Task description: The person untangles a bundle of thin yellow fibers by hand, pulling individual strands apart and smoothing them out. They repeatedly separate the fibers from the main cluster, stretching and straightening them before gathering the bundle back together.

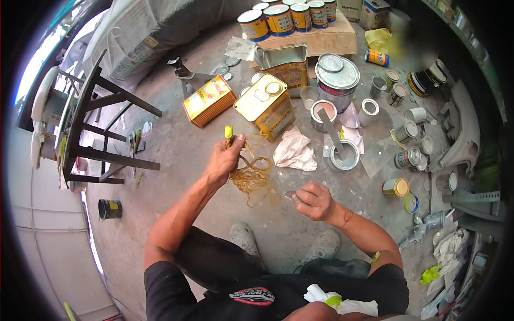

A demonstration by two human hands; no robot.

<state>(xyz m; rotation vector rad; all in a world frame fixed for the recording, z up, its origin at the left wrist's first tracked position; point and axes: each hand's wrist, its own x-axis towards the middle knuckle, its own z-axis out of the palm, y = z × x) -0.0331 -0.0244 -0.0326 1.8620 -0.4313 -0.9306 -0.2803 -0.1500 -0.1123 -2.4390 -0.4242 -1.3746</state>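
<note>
My left hand (226, 159) is closed round a short bright yellow-green piece (229, 131) that sticks up past the thumb. Tangled golden-brown strands (251, 179) hang beside and below that hand, blurred at their lower end. My right hand (313, 201) is curled, with a small dark flat piece (289, 194) at its fingertips; its kind I cannot tell. Just beyond the left hand stands a yellow thinner can (276, 119). Between the hands and the cans lies a crumpled whitish cloth (295, 150).
An open tin of grey paint (350, 161) has a stirring stick (331, 131) resting across to a pinkish tin (321, 122). Several paint cans stand on a cardboard box (321, 43) at the back. A dark stool (107, 128) lies left, and small tins (396, 187) crowd the right.
</note>
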